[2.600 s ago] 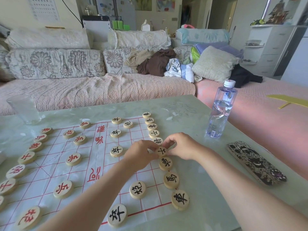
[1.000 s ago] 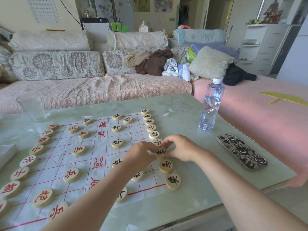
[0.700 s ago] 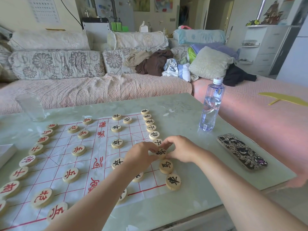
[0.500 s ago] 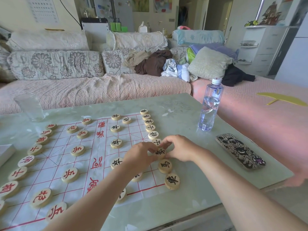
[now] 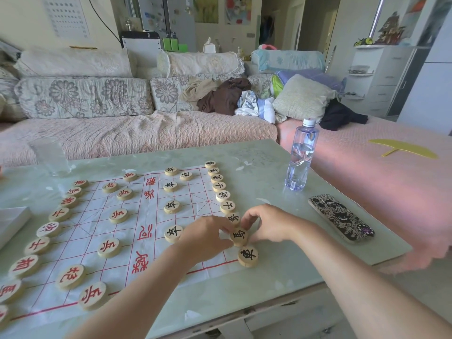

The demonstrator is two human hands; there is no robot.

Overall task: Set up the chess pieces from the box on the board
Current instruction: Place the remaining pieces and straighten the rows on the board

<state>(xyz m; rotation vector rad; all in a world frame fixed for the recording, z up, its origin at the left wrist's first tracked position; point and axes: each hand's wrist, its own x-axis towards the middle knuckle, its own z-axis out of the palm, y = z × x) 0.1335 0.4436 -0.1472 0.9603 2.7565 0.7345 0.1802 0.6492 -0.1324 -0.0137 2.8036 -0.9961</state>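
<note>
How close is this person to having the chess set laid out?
Nearly finished. The red pieces and the black row already stand on the board. The left hand and right hand pinch one black piece in that row, apparently straightening it. No loose pieces show; the left arm hides some squares.

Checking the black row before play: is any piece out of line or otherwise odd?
Nothing stands out. The black row runs evenly; the left hand and right hand hold the horse piece within it.
</note>
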